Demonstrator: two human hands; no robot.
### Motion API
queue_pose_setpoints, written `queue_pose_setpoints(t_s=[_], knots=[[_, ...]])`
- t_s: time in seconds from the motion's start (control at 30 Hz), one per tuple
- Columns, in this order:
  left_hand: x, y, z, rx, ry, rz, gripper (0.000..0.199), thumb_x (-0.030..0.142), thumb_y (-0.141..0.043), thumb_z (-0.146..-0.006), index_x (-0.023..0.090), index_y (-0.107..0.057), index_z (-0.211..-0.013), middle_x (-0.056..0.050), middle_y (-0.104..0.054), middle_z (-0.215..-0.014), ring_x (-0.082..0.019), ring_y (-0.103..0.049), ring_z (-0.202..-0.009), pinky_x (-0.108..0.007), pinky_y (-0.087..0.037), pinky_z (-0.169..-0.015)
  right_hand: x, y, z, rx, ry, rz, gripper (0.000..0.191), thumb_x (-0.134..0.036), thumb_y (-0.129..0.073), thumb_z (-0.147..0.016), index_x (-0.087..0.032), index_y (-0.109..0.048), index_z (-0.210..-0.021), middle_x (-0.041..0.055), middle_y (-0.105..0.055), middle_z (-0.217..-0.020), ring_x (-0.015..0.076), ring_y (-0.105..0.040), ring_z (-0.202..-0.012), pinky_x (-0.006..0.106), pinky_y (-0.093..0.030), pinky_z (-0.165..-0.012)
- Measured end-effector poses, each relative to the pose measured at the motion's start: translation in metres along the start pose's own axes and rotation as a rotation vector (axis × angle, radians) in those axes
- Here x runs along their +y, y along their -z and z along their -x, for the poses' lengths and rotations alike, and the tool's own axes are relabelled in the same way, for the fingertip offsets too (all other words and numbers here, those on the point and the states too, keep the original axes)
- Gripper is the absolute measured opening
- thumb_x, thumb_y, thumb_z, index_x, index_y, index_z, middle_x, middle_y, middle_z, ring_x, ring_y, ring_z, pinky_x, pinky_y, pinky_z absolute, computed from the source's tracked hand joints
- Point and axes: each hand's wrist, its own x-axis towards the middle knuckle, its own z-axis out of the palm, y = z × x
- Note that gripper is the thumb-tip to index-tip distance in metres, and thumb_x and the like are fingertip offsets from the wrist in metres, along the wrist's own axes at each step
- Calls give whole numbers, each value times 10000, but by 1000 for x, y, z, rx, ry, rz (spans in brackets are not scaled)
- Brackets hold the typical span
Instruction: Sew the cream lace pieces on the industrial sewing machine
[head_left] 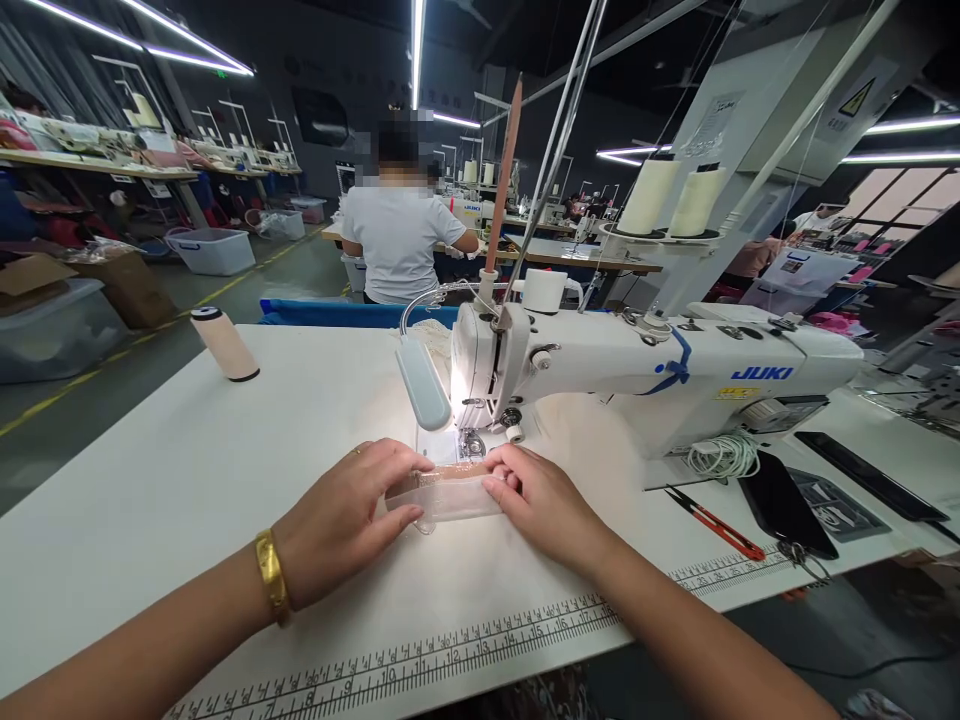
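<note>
A short strip of sheer, pale fabric (461, 500) with a pinkish upper edge lies on the white table, just in front of the sewing machine's needle area (472, 443). Around its left end are the thumb and fingers of my left hand (341, 525), which wears a gold bracelet. My right hand (551, 510) pinches the strip's right end between thumb and curled fingers. Above the fabric stands the white JUKI sewing machine (600, 350), its lamp lighting the needle area. Parts of the strip are hidden under my fingers.
A thread cone (225, 343) stands at the back left of the table (322, 390). To the right lie red-handled thread snips (716, 525), a black phone (786, 502) and a coil of cord (724, 455). A printed ruler (450, 655) runs along the front edge. A person (401, 235) sits ahead.
</note>
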Motion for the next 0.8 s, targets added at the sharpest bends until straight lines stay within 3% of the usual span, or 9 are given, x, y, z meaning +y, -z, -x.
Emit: queue_pose_setpoints(t_s=[0.1,0.23,0.37,0.53,0.63,0.73,0.8], knots=[[-9,-3,1,-51,-177,26,255,288,-613,-1013,307,-705,-1250,-32,-718,-1247,-248,-625,-1166,-389,-503,-1025,2,-8,5,90,89,96,189,-107,-580,-1002,-196,-655,-1151,90,-648,-1129,283,-594,-1060,461,-511,-930],[-14,-14,-4,-212,-194,-1,73,233,-681,-965,257,-745,-990,-25,-742,-1084,-232,-640,-1027,-355,-512,-912,2,-20,35,111,335,146,337,-125,-634,-1013,-219,-581,-1332,93,-612,-1171,286,-577,-1080,463,-549,-918],[-13,-18,-13,-222,-110,49,218,275,-588,-991,212,-703,-817,-19,-684,-866,-197,-625,-856,-315,-503,-789,4,-30,55,5,274,110,535,-124,-787,-937,-242,-526,-1390,82,-601,-1199,290,-579,-1093,479,-581,-932],[-7,-10,-19,-226,47,161,274,392,-610,-948,201,-710,-779,-11,-652,-833,-177,-625,-780,-289,-505,-730,4,-29,54,-19,202,52,656,-108,-842,-903,-261,-494,-1438,84,-594,-1269,307,-558,-1189,515,-553,-1035],[-9,-7,-16,-230,41,153,277,391,-601,-966,204,-706,-792,-14,-673,-854,-181,-632,-796,-292,-515,-744,5,-28,53,-23,243,55,450,-99,-808,-926,-265,-587,-1281,59,-619,-1187,281,-560,-1097,452,-559,-940],[-14,-8,-2,-238,-123,112,185,402,-658,-962,236,-734,-935,-46,-727,-1062,-234,-650,-1007,-353,-533,-915,7,-29,55,-8,302,68,157,-87,-686,-996,-230,-623,-1013,35,-619,-1016,238,-542,-960,370,-514,-820],[-14,-10,10,-215,-227,57,159,381,-638,-987,252,-724,-953,-54,-723,-1144,-248,-633,-1067,-372,-511,-965,5,-26,57,-13,308,29,150,-100,-628,-1025,-217,-612,-933,28,-616,-955,224,-540,-923,352,-487,-804]])
